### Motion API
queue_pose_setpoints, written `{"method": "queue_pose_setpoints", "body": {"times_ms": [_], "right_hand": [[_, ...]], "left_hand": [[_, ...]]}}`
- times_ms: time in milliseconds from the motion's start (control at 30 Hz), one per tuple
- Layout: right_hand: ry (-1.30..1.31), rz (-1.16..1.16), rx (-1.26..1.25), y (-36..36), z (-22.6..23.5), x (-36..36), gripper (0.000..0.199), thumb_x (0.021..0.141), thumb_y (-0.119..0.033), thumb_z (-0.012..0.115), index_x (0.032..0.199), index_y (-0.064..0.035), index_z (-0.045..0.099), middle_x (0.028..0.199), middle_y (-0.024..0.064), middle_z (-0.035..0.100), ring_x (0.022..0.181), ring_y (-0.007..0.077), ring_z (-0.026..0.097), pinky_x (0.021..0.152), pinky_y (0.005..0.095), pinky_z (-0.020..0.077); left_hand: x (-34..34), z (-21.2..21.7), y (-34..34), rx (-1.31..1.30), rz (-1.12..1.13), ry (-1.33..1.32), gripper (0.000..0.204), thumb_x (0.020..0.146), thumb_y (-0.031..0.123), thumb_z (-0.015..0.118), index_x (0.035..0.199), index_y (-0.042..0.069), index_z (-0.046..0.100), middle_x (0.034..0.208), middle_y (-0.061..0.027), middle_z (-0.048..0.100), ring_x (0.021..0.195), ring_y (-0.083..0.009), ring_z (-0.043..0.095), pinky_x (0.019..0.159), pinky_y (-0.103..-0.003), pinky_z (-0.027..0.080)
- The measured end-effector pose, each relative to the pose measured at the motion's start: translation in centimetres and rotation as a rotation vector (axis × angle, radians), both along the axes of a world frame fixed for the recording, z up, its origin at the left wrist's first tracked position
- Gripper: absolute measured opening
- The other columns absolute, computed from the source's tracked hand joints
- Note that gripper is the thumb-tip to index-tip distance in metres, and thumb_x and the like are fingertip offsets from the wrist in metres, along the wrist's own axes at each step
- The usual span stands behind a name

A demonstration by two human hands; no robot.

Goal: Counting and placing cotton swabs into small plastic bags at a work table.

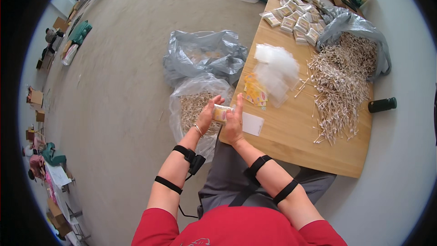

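Note:
Between my two hands, above the table's left edge, is a small pack of cotton swabs with a yellow-and-white card. My left hand presses one side of it, fingers fairly straight. My right hand braces the opposite side with its fingers pointing up. Just right of the hands, a white card or pad lies on the table. Beyond it are several yellow printed cards and a spread of clear plastic sleeves.
Loose cotton swabs spill from a grey bag on the wooden table. Finished-looking packs are heaped farther back. A dark green bottle lies at the right edge. Open bags of swabs and a grey bag stand left.

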State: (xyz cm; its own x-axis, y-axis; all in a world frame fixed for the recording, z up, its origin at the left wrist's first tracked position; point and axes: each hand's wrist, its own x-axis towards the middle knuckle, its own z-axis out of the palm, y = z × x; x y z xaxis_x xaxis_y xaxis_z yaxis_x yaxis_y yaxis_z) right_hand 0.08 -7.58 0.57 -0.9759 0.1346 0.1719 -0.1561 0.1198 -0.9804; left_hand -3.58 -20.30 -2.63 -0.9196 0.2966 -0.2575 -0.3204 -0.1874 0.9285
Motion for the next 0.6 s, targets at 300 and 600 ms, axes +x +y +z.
{"method": "queue_pose_setpoints", "body": {"times_ms": [300,600], "right_hand": [[0.031,-0.054,0.172,-1.7,-0.6,-0.4,0.058,0.092,-0.027,0.038,0.137,0.0085,0.027,0.147,0.0252,0.021,0.139,0.0375,0.015,0.113,0.0416,0.0124],[0.031,-0.06,0.194,-1.2,-0.8,-0.4,0.055,0.084,-0.004,0.039,0.137,0.0029,0.03,0.146,0.0199,0.028,0.139,0.0329,0.021,0.113,0.0384,0.0166]], "left_hand": [[0.4,-0.3,0.1,-0.153,0.098,0.048,0.067,0.097,0.052,0.029,0.139,0.0,0.034,0.138,-0.0173,0.042,0.129,-0.023,0.039,0.105,-0.032,0.031],[6.5,-1.4,2.6,0.027,0.484,-0.339,0.037,0.093,0.043,0.053,0.096,0.007,0.06,0.076,0.0037,0.058,0.063,-0.0061,0.052,0.058,-0.019,0.039]]}}
